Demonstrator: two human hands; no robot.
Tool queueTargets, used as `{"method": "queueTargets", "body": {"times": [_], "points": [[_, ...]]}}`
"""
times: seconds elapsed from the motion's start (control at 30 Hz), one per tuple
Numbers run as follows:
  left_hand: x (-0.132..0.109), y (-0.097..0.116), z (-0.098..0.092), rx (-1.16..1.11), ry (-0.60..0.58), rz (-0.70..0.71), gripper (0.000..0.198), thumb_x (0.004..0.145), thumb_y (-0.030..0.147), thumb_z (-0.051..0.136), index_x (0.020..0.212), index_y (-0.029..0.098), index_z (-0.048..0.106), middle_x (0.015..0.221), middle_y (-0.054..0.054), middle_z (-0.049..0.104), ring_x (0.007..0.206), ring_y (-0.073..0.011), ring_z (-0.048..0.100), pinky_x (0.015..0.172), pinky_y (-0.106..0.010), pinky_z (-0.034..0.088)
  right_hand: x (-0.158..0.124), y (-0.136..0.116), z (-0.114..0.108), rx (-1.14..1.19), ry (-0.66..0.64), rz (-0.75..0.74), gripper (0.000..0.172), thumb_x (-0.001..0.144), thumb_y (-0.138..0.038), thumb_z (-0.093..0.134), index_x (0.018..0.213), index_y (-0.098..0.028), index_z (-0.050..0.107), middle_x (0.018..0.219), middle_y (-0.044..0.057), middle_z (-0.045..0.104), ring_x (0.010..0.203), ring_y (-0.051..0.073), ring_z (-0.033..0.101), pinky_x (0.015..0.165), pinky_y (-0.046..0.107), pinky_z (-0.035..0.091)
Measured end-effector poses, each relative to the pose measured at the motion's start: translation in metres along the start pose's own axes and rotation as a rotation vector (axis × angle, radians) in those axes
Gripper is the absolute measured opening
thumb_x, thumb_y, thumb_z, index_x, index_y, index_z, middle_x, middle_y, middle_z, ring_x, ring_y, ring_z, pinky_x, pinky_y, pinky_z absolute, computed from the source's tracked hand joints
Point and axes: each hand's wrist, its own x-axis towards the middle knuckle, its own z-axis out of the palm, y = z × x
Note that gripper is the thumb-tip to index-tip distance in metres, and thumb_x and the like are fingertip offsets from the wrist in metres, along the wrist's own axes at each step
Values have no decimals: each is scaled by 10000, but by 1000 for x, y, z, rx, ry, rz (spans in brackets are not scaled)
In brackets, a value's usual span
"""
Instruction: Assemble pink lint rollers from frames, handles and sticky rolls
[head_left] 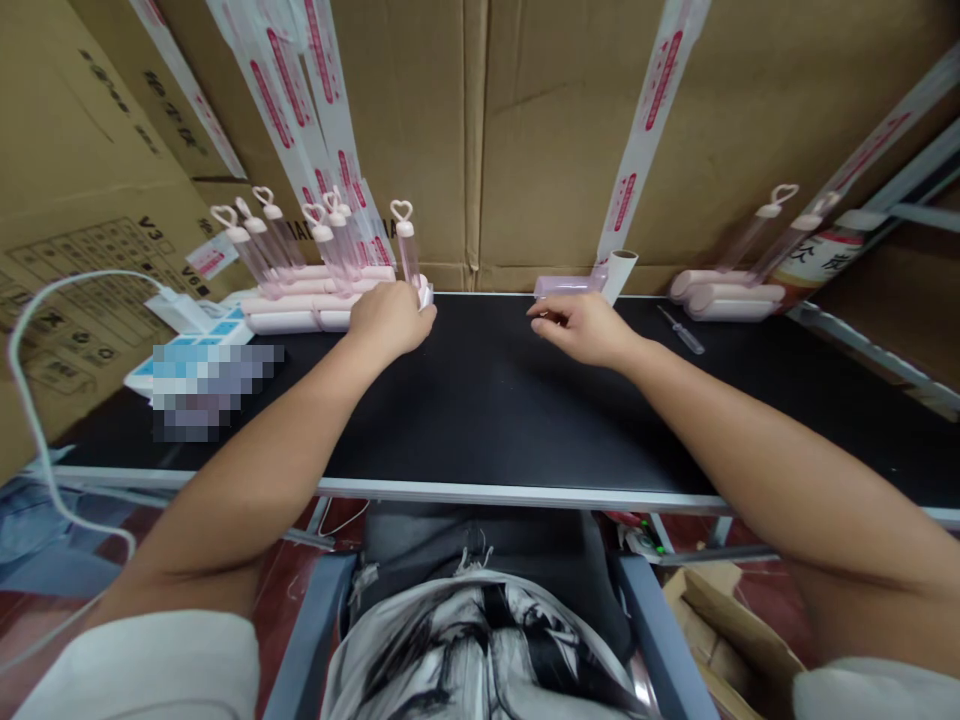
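My left hand [390, 318] is closed around the base of a pink lint roller [406, 245] with a heart-shaped handle top, at the right end of a row of several like rollers [292, 270] on the black bench [480, 400]. My right hand [581, 325] lies on the bench with fingers curled, fingertips beside a pink roller body [564, 286] and a white paper core [619, 272]. What those fingers pinch, if anything, is hidden.
Two more pink rollers [731, 290] lie at the back right, with a small screwdriver [681, 330] before them. A white power strip [180, 345] and cable sit at the left. Cardboard boxes [480, 130] with hanging printed strips wall the back. A cardboard box [739, 630] stands under the bench.
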Motion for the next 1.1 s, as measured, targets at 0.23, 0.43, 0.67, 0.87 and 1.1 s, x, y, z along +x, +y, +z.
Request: {"method": "queueTargets", "body": {"times": [0.23, 0.43, 0.67, 0.87, 1.1], "points": [[15, -8, 17, -418, 89, -60, 543, 819, 462, 865, 1263, 194, 706, 1218, -174, 809, 1200, -371, 747, 1075, -487, 571, -6, -14, 21, 262, -290, -110, 420, 1004, -526, 622, 1117, -186, 842, 874, 67, 828, 788, 227, 740, 794, 350, 540], [19, 3, 34, -569, 53, 49, 162, 946, 334, 713, 1004, 190, 666, 1108, -123, 805, 1041, -261, 746, 1023, -421, 568, -6, -25, 39, 572, -300, 19, 569, 972, -733, 683, 1099, -189, 791, 918, 84, 833, 657, 177, 683, 647, 299, 531], [-12, 40, 30, -1164, -100, 369, 297, 1011, 460, 684, 1117, 207, 569, 1345, -134, 762, 1195, -209, 741, 1076, -345, 568, -9, -41, 39, 1245, -321, 407, 652, 899, -771, 805, 1271, -283, 583, 991, 52, 824, 808, 219, 791, 605, 304, 639], [-19, 51, 26, -1167, 40, 353, 566, 996, 744, 655, 1191, 218, 581, 1362, -129, 731, 1299, -240, 705, 1135, -356, 549, -4, -49, 35, 1356, -132, 378, 738, 704, -586, 1035, 1187, -303, 554, 896, -47, 739, 732, 153, 696, 676, 284, 607], [18, 16, 8, -1254, 429, 56, 351, 1168, 587, 456, 1244, 250, 524, 1391, -46, 732, 1282, -184, 686, 1142, -387, 575, 0, -33, 26, 933, -55, 349, 579, 892, -560, 826, 1358, -299, 601, 959, 14, 754, 846, 232, 716, 739, 371, 600]]}}
